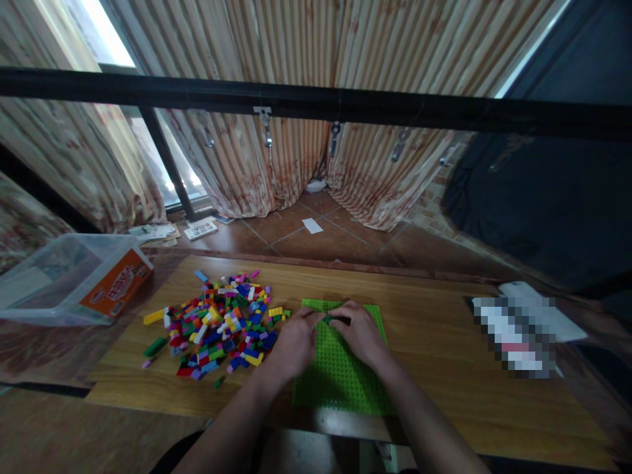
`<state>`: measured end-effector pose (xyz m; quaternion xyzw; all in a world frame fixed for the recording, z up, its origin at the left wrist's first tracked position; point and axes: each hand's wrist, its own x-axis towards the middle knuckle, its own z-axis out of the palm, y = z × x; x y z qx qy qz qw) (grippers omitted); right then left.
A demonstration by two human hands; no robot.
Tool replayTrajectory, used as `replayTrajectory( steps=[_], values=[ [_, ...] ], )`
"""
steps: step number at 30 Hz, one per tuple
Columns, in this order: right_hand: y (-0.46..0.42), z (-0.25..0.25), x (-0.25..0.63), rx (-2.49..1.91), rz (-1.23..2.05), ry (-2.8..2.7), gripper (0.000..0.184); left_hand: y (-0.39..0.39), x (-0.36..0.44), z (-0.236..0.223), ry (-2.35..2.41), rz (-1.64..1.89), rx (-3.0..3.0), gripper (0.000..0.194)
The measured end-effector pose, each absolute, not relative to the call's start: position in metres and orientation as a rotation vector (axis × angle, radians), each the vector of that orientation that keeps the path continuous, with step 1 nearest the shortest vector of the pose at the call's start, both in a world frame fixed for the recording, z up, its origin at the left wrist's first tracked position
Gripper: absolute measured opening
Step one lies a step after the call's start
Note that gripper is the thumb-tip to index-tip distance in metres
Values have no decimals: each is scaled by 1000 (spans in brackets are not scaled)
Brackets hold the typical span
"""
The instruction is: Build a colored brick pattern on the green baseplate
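A light-green studded baseplate (340, 385) lies on the wooden table in front of me. Over its upper part my two hands meet at a small dark-green toy brick (327, 318). My left hand (297, 339) comes in from the left edge of the plate, its fingertips closed at the brick. From the other side my right hand (360, 331) pinches the same brick between thumb and fingers. Whether the brick is pressed onto the studs or just above them, I cannot tell. To the left of my left hand spreads a pile of loose coloured bricks (224, 322).
A clear plastic bin (59, 289) with an orange label stands at the left. White papers, partly pixelated (516, 336), lie at the table's right side. Beyond the table (434, 368) runs a dark metal rail (306, 99) in front of striped curtains (296, 52).
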<state>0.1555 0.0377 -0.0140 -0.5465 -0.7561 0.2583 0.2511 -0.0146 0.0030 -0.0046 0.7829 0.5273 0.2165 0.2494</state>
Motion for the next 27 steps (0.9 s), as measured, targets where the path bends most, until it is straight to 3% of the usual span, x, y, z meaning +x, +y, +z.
replayTrajectory(
  steps=[15, 27],
  values=[
    [24, -10, 159, -1408, 656, -2169, 15, 3, -14, 0, 1571, 521, 2058, 47],
    [26, -11, 155, -1438, 631, -2203, 16, 2, -15, -4, 1527, 544, 2092, 40]
  ],
)
